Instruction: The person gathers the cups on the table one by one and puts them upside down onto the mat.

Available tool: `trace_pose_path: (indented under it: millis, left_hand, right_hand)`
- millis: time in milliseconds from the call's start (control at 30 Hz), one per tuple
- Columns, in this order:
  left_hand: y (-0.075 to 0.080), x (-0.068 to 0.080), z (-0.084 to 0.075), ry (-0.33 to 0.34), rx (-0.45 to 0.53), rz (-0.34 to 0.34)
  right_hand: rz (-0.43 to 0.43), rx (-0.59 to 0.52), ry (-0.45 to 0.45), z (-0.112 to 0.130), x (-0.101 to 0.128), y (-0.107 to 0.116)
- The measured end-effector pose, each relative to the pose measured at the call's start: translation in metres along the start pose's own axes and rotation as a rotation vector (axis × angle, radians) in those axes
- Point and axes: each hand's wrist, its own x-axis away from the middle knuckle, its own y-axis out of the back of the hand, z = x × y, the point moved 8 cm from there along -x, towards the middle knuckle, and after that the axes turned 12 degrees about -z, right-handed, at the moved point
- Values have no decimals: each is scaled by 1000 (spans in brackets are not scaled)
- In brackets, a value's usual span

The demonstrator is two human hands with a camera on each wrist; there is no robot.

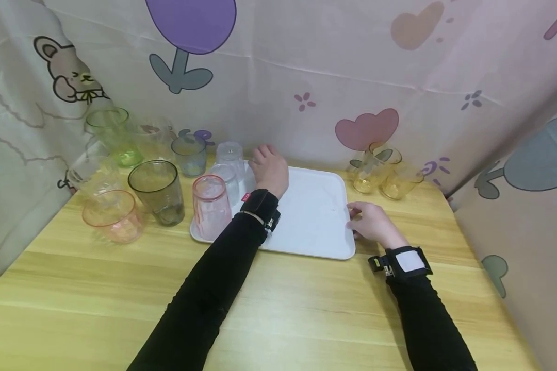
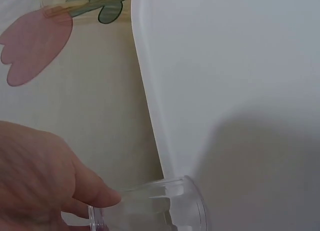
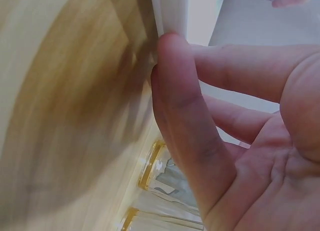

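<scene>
A white tray lies in the middle of the wooden table. On its left part stand an upturned pink cup and two clear cups. My left hand reaches over the tray's far left corner and grips another clear cup, which stands on the tray. The left hand's fingers curl against that cup's side. My right hand rests at the tray's right edge. Its fingertips lie fairly straight and touch the tray's rim.
Left of the tray stand several cups: a green one, a dark grey one, a pale pink one and a blue-grey one. Two yellow cups lie at the back right. A patterned curtain closes three sides.
</scene>
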Motion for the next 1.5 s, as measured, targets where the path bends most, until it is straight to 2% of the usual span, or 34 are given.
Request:
trace_pose_path:
  millis: [267,600,833,933,1067,1167,1267,1400,1500]
  left_hand:
    - [1,-4,9,41,42,-4]
    - [-6,-6,15,89,67,11]
    - [-6,-7,16,86,56,29]
    - [-2,-6,11,52,39,6]
    - [11,-1,-3,-19,76,-73]
    - [26,5,-13,-74,149,-132]
    - [44,14,-21,-133,268,-202]
    - [70,29,-30,-228,427,-299]
    - [86,42,-35,-291,494,-346]
  right_hand:
    - [-3,18,15,4,-1,1]
    - [4,8,1,3,-1,-2]
    - [7,11,-3,3,-1,-2]
    - [6,12,2,2,-1,-2]
    - [1,13,10,0,-1,-2]
    - [-2,11,13,-1,-1,-2]
    - [-3,13,13,-2,0,-2]
    - [-2,19,8,-2,0,-2]
    - [1,21,4,-2,-1,-2]
